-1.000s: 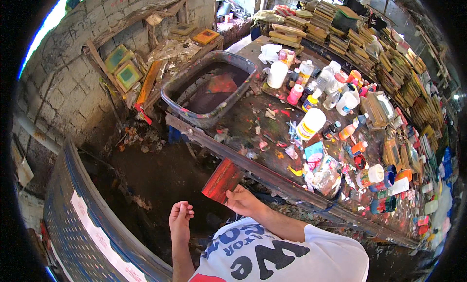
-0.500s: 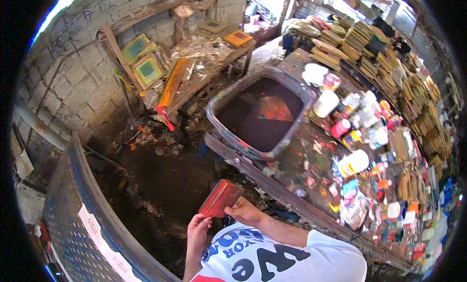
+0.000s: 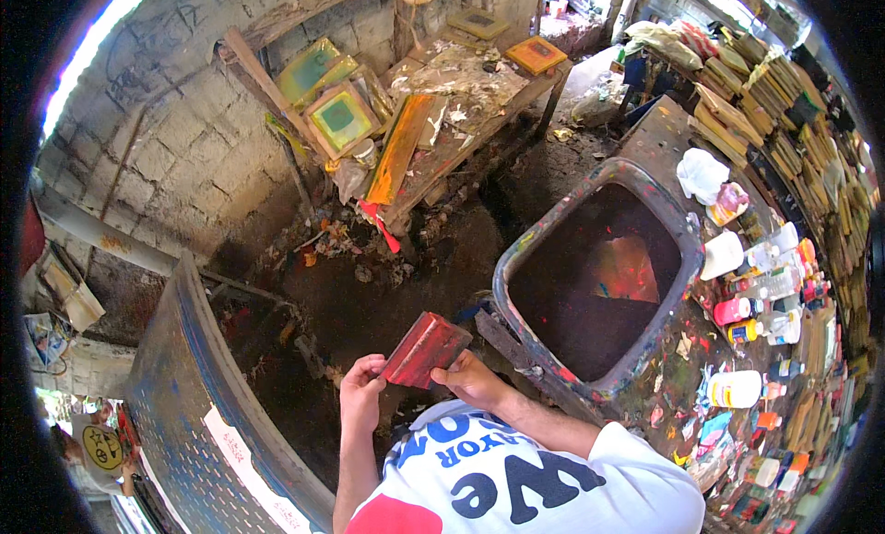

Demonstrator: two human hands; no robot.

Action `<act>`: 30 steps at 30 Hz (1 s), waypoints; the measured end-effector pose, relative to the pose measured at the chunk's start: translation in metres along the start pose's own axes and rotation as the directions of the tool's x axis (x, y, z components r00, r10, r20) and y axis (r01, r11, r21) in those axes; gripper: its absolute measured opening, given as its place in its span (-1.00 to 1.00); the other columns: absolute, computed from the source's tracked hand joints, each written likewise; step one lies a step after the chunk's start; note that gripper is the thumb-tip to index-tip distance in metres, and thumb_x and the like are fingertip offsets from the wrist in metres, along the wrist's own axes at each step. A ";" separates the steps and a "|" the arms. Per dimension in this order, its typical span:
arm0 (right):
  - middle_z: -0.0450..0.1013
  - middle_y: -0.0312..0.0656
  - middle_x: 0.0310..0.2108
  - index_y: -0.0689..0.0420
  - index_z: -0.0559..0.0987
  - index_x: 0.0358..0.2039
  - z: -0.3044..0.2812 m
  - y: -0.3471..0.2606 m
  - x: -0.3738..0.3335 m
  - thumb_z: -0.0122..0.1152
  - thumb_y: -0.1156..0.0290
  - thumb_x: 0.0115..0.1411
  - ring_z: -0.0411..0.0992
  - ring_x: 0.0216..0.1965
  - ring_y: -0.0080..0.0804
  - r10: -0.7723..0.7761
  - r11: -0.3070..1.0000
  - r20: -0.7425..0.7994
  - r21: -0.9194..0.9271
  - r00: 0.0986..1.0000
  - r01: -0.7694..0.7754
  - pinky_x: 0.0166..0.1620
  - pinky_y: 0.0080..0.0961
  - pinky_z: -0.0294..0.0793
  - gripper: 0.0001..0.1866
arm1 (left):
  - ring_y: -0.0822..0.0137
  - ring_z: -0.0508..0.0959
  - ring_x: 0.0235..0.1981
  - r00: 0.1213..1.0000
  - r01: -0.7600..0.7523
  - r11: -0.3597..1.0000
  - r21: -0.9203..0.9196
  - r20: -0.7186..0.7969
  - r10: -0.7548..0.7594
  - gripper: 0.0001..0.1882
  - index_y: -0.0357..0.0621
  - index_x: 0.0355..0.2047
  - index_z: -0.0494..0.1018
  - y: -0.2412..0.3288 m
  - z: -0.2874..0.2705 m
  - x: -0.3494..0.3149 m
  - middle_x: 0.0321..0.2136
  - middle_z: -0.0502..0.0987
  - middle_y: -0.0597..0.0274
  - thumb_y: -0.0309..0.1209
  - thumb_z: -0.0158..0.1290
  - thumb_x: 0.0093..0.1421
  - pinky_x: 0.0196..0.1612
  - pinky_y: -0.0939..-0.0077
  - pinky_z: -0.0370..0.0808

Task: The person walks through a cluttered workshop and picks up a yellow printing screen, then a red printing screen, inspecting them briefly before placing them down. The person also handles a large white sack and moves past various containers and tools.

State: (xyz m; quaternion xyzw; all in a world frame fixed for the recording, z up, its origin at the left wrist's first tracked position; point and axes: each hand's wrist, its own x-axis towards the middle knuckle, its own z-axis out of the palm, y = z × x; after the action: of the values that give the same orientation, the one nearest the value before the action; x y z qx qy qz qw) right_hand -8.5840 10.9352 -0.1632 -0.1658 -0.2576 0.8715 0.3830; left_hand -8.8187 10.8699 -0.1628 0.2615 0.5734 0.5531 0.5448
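Note:
In front of my chest is a short squeegee [image 3: 426, 350], a flat block with a ridge along it, stained dark red. My left hand [image 3: 360, 391] pinches its left corner between thumb and fingers. At its lower right edge my right hand [image 3: 473, 381] grips it, thumb on the near face and the other fingers mostly behind. The squeegee is tilted, its upper end leaning to the right. To the right of it stands a dark tub [image 3: 502, 299] with a paint-specked rim, holding dark liquid and a red-smeared flat piece [image 3: 627, 269].
A cluttered bench [image 3: 479, 133] with framed screens [image 3: 342, 119] stands by the block wall. On the right table are several paint bottles [image 3: 735, 389] and stacked wooden frames [image 3: 728, 119]. A curved perforated panel [image 3: 203, 423] rises at my left. Another person [image 3: 100, 442] shows at the far left.
My view has swung left, so the tub and bench appear farther right. Both hands still hold the squeegee, which is turned slightly.

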 end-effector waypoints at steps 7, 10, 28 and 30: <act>0.59 -0.32 0.12 0.11 0.56 0.24 -0.024 0.003 0.051 0.52 0.42 0.24 0.51 0.14 -0.47 -0.010 0.999 -0.139 -0.049 0.990 0.003 0.27 -0.35 0.44 -0.44 | 0.37 0.61 -0.07 0.981 0.176 0.984 0.012 0.078 -0.176 -0.71 -0.29 -0.08 0.61 0.008 0.018 0.083 -0.02 0.63 0.19 -0.75 0.22 0.18 0.09 0.41 0.57; 0.61 -0.32 0.09 0.12 0.59 0.21 -0.031 -0.002 0.081 0.50 0.47 0.25 0.53 0.10 -0.49 -0.060 0.995 -0.224 -0.089 0.973 0.041 0.24 -0.38 0.46 -0.49 | 0.36 0.63 -0.05 0.954 0.255 0.965 0.057 0.145 -0.260 -0.70 -0.31 -0.04 0.61 0.016 0.018 0.128 -0.01 0.64 0.17 -0.72 0.20 0.21 0.12 0.40 0.57; 0.58 -0.29 0.16 0.17 0.58 0.22 -0.037 -0.096 0.362 0.49 0.40 0.28 0.49 0.19 -0.42 -0.430 0.902 -0.485 -0.186 0.762 0.390 0.36 -0.30 0.35 -0.49 | 0.49 0.47 -0.18 0.910 -0.069 0.961 0.266 0.411 -0.049 -0.69 -0.16 -0.34 0.55 0.131 -0.042 0.492 0.07 0.54 0.18 -0.82 0.09 -0.02 -0.06 0.59 0.43; 0.58 -0.29 0.16 0.18 0.58 0.22 -0.051 -0.111 0.380 0.49 0.41 0.28 0.49 0.19 -0.44 -0.424 0.905 -0.471 -0.252 0.773 0.343 0.36 -0.30 0.35 -0.49 | 0.47 0.49 -0.17 0.898 -0.139 0.952 0.273 0.439 0.005 -0.69 -0.16 -0.36 0.55 0.130 -0.038 0.517 0.06 0.53 0.17 -0.83 0.07 -0.05 -0.06 0.57 0.42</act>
State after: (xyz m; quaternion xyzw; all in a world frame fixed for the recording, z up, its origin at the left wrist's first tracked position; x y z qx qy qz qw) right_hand -8.7421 11.3017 -0.1752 -0.3652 -0.2393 0.6757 0.5940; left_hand -9.0324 11.3557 -0.2245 0.4783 0.5045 0.4084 0.5916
